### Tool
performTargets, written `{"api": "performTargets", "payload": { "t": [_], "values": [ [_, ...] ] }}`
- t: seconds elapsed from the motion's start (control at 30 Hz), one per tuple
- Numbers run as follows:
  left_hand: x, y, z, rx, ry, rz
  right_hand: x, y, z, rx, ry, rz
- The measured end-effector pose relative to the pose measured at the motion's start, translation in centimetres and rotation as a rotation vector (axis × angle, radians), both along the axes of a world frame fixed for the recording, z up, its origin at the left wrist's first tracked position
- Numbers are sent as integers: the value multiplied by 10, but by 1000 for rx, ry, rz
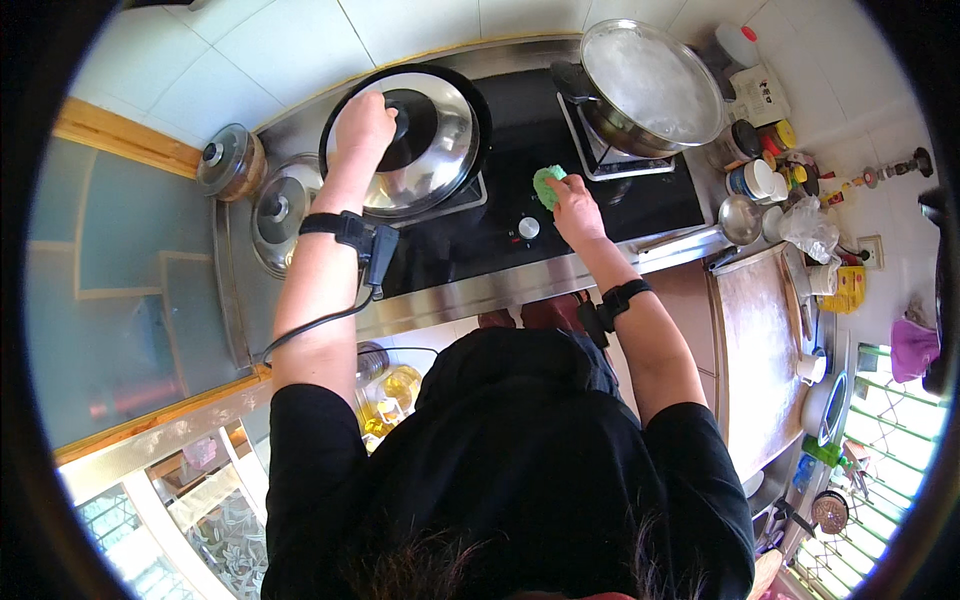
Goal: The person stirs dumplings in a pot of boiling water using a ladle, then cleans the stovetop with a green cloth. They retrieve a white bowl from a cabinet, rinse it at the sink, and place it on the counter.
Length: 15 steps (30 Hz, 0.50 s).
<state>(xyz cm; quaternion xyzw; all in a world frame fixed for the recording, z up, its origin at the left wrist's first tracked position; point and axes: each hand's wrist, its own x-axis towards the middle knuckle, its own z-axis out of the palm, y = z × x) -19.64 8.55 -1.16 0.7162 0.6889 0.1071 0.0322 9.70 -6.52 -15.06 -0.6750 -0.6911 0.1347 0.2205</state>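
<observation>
My left hand (365,126) is closed at the black knob (399,124) of a shiny metal lid (439,161). That lid covers a dark wok (481,105) on the left burner; my fingers hide part of the knob. In my right hand (577,210) is a green scrubbing pad (549,186), held against the black glass cooktop (517,135). A silver control knob (529,227) sits just left of and below that hand. Behind it, on the right burner, an uncovered steel pot (652,82) holds whitish, foamy liquid.
Left of the wok stand a glass-lidded pot (231,161) and a loose lid (281,214). A ladle (739,221) rests on the counter's right side, near several jars (750,180). A large wooden board (761,352) lies farther right. Oil bottles (397,386) stand below the counter at left.
</observation>
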Motion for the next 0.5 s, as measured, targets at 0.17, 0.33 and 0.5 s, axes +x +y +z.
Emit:
{"api": "performTargets", "payload": {
  "t": [0.17, 0.33, 0.5],
  "values": [
    [-3, 4, -24, 72, -59, -14, -18, 10, -11, -11, 12, 32],
    [23, -13, -1, 129, -15, 30, -18, 11, -11, -70, -23, 196],
    [99, -50, 8, 370, -363, -241, 45, -33, 18, 135, 220, -145]
  ]
}}
